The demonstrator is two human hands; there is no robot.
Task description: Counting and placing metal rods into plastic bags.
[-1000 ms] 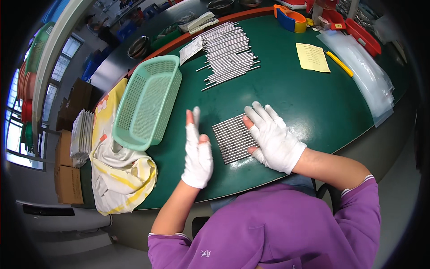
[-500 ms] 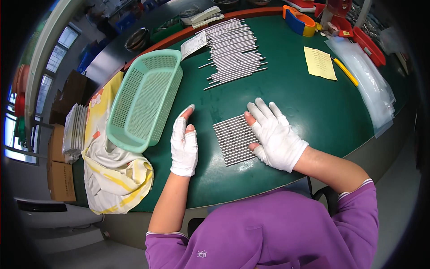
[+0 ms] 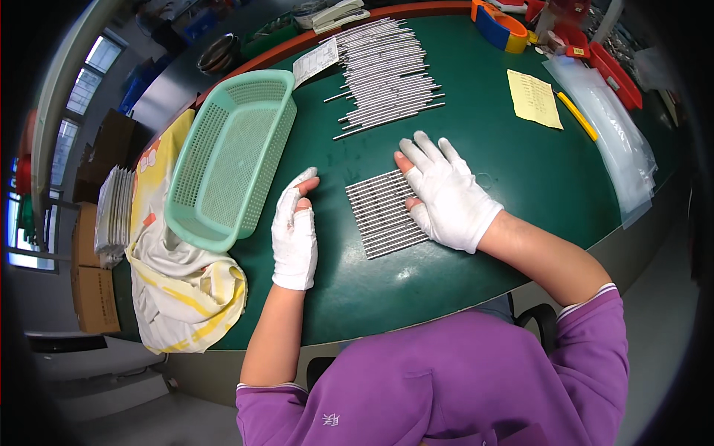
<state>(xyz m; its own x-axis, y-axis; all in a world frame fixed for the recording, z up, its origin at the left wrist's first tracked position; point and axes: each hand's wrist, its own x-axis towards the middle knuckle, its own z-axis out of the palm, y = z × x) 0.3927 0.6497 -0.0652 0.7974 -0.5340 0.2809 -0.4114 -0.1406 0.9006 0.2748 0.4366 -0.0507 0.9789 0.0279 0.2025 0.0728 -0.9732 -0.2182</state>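
Observation:
Several thin metal rods [image 3: 375,215] lie side by side in a neat flat block on the green table [image 3: 342,286]. My right hand [image 3: 450,197], in a white glove with bare thumb and index tips, rests over the block's right end, fingers stretched out and covering the rod ends there. To the left of the block, apart from it, my left hand [image 3: 294,234] stands on edge in a like glove, fingers extended and thumb apart, holding nothing. Farther back lies a larger, uneven spread of metal rods [image 3: 387,74].
A pale green perforated basket [image 3: 230,152] stands at left beside a yellow and white cloth [image 3: 190,290]. A paper slip [image 3: 316,61] touches the far rods. At right are a yellow note [image 3: 534,99], a yellow cutter [image 3: 577,117], clear plastic bags [image 3: 610,149] and a red tray [image 3: 616,74].
Both hands and the rod block appear slightly higher in the picture, while the view itself has shifted a little. My right hand stays over the block's right end; the left remains beside it.

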